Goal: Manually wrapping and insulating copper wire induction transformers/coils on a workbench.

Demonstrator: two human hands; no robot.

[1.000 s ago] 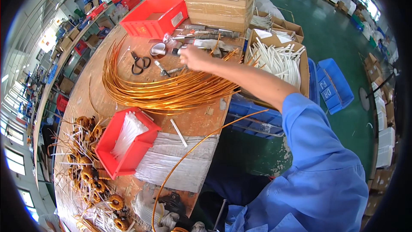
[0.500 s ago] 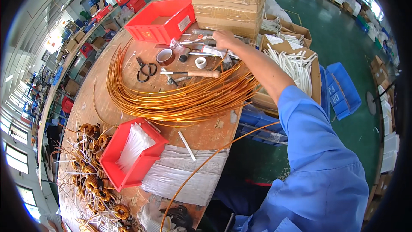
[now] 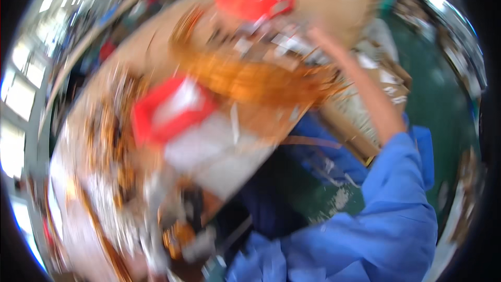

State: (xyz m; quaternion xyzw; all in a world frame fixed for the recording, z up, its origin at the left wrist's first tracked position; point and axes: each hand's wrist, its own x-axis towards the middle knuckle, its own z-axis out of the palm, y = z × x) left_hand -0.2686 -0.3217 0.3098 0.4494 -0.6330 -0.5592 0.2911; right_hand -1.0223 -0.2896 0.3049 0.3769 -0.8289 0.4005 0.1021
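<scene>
Strong motion blur smears everything. My right arm reaches out to the far side of the table, and my right hand (image 3: 317,32) is over the loose tools and rolls in front of the cardboard box (image 3: 336,0). Its fingers are smeared, so any hold on a tool cannot be made out. A large coil of copper-coloured wire (image 3: 245,81) lies on the near side of that clutter. At the bottom left, a blurred shape (image 3: 136,265) may be my left hand; no fingers can be told apart. Beside it sits an orange-brown wound coil (image 3: 178,237).
A red bin (image 3: 250,0) stands at the back; a nearer red bin (image 3: 143,117) holds white strips. Wound coils with loose leads (image 3: 112,141) heap along the left. Right of the table are an open carton of white pieces (image 3: 349,115) and blue crates (image 3: 323,151).
The view has swung down and left, so the table's things appear shifted and blurred. My right arm stays stretched toward the tools. More of the table's near left end shows.
</scene>
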